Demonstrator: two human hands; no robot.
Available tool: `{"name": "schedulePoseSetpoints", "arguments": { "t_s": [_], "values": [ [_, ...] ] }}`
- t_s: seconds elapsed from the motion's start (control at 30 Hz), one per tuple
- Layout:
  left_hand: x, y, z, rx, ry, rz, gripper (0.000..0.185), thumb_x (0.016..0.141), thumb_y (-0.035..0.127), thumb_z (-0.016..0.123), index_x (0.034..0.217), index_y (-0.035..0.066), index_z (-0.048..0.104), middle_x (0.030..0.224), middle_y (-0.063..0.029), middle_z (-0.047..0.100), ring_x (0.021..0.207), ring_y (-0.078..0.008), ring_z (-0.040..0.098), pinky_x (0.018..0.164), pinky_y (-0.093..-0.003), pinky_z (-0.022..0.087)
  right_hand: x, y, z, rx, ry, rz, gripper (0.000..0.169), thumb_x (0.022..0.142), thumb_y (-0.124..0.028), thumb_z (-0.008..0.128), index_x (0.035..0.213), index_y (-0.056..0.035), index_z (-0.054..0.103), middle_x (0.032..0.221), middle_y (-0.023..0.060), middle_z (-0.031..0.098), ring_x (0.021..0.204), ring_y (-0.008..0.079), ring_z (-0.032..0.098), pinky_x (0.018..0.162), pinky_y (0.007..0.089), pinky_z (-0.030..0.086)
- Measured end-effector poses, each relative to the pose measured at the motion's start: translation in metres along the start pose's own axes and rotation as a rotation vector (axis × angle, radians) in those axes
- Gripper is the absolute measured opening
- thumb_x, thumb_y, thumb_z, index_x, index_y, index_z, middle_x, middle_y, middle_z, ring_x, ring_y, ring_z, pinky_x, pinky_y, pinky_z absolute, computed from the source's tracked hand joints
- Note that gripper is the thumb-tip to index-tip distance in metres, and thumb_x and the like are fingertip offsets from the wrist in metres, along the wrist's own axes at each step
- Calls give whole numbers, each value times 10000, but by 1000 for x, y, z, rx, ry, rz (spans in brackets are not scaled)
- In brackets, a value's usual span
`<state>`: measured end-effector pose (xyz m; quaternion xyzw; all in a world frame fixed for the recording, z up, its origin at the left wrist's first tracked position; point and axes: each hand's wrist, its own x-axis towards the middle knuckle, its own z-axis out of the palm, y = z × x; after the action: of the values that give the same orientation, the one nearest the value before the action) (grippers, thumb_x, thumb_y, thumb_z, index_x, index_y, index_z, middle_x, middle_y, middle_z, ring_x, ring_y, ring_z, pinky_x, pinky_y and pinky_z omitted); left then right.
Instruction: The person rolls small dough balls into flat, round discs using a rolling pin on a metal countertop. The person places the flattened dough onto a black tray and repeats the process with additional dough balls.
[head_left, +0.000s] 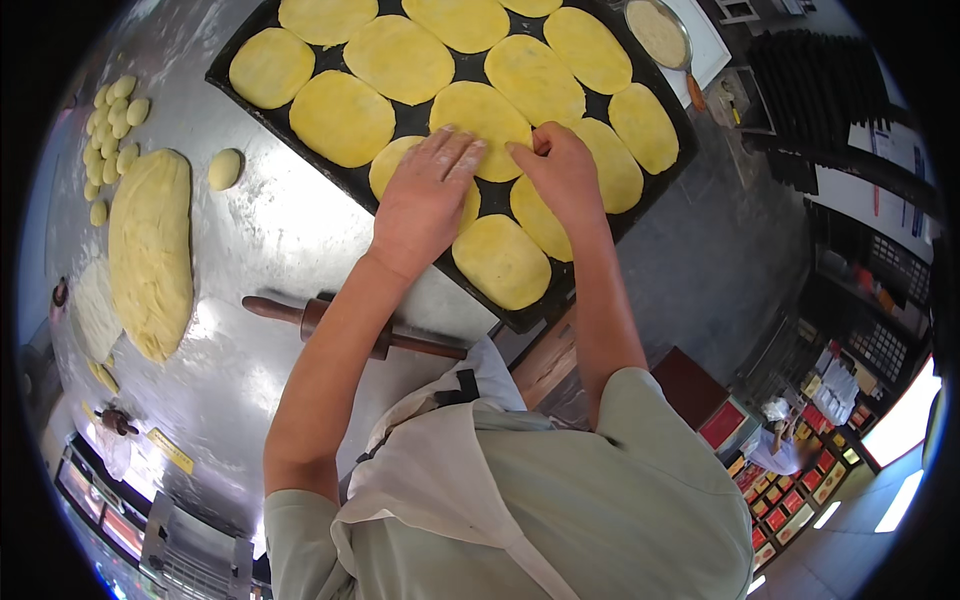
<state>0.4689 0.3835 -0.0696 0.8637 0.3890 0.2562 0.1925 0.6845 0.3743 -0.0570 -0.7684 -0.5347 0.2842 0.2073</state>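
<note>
Flat yellow dough rounds cover a black baking tray (495, 196) in front of me. My left hand (431, 195) lies palm down, its floury fingertips on a dough round (480, 112) near the middle of the tray. At that round's right edge, my right hand (562, 169) has thumb and forefinger closed on the rim of the dough. Both hands partly cover neighbouring rounds, one under the left hand (390, 161) and one beside the right wrist (540, 217). A nearer round (501, 261) lies in the tray's front corner, touched by neither hand.
On the floured metal table (247, 420) a wooden rolling pin (311, 319) lies partly under my left forearm. Farther left are a large dough slab (150, 255), a single dough ball (224, 169) and several clustered balls (112, 127). A handled sieve (660, 34) sits beyond the tray. Another person (776, 446) stands far right.
</note>
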Motion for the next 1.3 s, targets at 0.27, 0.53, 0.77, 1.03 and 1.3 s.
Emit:
{"name": "schedulePoseSetpoints", "arguments": {
  "t_s": [0.27, 0.53, 0.77, 1.03, 1.3],
  "values": [
    [-6, -2, 4, 152, -127, 4, 470, 951, 73, 663, 1420, 36, 647, 1518, -134, 612, 1446, -335, 542, 1224, -512, 407, -10, -6, -1, 549, -48, 258, 263, 942, -104, 799, 1065, 21, 602, 720, 35, 625, 515, 75, 517, 467, 262, 390],
    [-7, 0, 4, 191, -175, 22, 457, 972, 131, 678, 1422, 57, 657, 1552, -115, 590, 1465, -331, 521, 1239, -532, 385, -22, 6, 5, 648, 52, 257, 278, 948, -62, 780, 1155, 27, 617, 826, 61, 679, 591, 94, 581, 539, 263, 467],
    [-11, 8, -3, 109, -300, 45, 471, 1006, 257, 671, 1465, 149, 655, 1607, -73, 546, 1528, -311, 444, 1282, -530, 318, -37, 15, -5, 362, 88, 123, 387, 909, -4, 776, 1276, -12, 651, 1037, 84, 696, 745, 124, 596, 692, 304, 525],
    [-12, 14, 3, 145, -257, 38, 474, 979, 247, 721, 1436, 134, 669, 1593, -81, 552, 1491, -322, 488, 1258, -533, 356, -33, 21, 4, 262, 115, 28, 435, 916, 7, 768, 1332, -40, 653, 1108, 85, 689, 761, 173, 620, 709, 328, 533],
    [-7, 17, -1, 144, -225, 3, 585, 1024, 342, 673, 1552, 116, 566, 1657, -112, 479, 1553, -315, 409, 1293, -531, 295, -35, 12, -1, 626, 123, -28, 335, 1027, -50, 691, 1354, -7, 632, 1141, 97, 738, 957, 163, 711, 836, 301, 581]
  ]
}}
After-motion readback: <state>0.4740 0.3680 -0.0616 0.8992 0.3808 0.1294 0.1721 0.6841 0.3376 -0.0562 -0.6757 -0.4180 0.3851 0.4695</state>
